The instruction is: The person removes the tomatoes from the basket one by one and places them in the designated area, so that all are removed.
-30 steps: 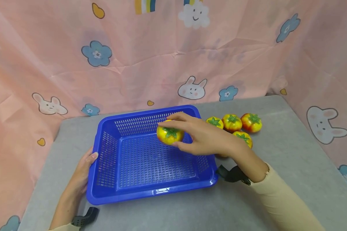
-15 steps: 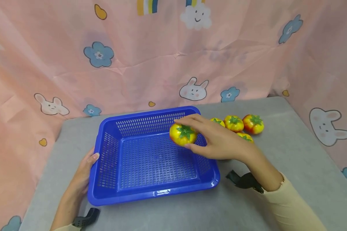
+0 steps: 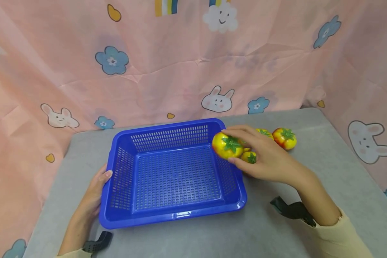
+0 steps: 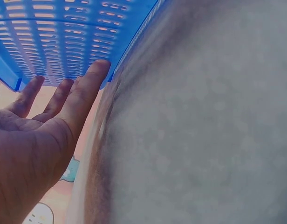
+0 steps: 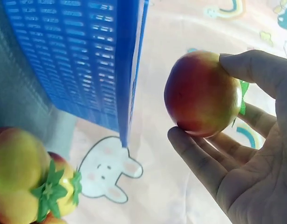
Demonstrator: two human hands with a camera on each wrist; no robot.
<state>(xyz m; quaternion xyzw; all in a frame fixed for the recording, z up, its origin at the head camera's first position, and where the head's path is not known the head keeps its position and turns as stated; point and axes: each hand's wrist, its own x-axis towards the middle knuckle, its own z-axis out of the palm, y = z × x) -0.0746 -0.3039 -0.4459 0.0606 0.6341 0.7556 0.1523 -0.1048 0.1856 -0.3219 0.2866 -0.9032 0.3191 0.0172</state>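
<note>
My right hand [image 3: 266,154] pinches a yellow-and-red tomato [image 3: 226,145] with a green leafy top between thumb and fingertips. In the head view this tomato overlaps the right rim of a blue plastic basket [image 3: 177,179]. The right wrist view shows the red underside of the held tomato [image 5: 201,93], to the right of the basket wall [image 5: 83,51]. At the basket's left side, my left hand [image 3: 93,190] grips the rim, thumb on top. Seen from the left wrist, its fingers [image 4: 85,93] reach along the outside of the slotted wall.
Several more tomatoes [image 3: 284,138] lie on the grey table [image 3: 322,172] right of the basket, partly hidden behind my right hand. A pink cloth [image 3: 167,82] with rabbits and flowers hangs at the table's back and sides.
My right hand has carried the tomato rightward, from over the inside of the basket to its right rim. The left hand keeps its grip, and the basket has hardly moved.
</note>
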